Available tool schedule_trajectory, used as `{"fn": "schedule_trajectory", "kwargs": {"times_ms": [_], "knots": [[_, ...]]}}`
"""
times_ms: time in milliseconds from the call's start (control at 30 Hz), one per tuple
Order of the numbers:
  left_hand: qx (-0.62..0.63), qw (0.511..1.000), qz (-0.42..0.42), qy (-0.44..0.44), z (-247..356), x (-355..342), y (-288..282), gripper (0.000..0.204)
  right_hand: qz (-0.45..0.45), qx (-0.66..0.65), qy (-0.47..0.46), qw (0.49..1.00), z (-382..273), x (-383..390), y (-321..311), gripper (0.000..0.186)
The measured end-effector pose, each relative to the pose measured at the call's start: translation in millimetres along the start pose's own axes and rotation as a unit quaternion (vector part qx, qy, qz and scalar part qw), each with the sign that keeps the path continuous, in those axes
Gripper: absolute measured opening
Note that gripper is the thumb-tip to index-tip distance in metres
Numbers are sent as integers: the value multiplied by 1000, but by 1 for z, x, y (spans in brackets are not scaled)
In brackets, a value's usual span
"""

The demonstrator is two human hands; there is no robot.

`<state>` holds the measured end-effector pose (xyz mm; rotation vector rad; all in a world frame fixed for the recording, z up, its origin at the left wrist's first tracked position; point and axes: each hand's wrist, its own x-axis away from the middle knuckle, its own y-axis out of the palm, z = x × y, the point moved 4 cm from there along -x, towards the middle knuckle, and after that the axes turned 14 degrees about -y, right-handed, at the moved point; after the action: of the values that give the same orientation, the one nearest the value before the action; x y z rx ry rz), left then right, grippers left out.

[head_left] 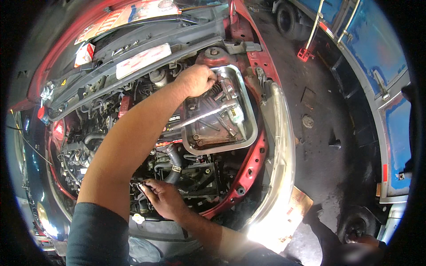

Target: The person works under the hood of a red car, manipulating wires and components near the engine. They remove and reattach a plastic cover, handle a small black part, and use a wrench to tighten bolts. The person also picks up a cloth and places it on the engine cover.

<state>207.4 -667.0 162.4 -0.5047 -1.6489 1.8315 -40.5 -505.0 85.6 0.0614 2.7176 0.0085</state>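
Left hand (195, 81): curled at tray (252, 113); grip unclear.
Right hand (164, 199): half-closed over engine (95, 138); hold unclear.
Tray: atop engine, probably keeping tools (204, 115) reachable.

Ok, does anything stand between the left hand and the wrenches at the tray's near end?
Yes: a long silver tool lies slantwise across the metal tray, between the left hand and the wrenches. Reaching over it looks possible.
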Motion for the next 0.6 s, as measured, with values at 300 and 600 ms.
{"fn": "schedule_trajectory", "kwargs": {"times_ms": [300,600], "knots": [[2,994,-43,104,-8,-12,-3,30,7,-39,29,999,2,1,2,14],[-1,998,34,59,-14,-9,1,22,-15,-30,48,998,6,4,6,15]]}}
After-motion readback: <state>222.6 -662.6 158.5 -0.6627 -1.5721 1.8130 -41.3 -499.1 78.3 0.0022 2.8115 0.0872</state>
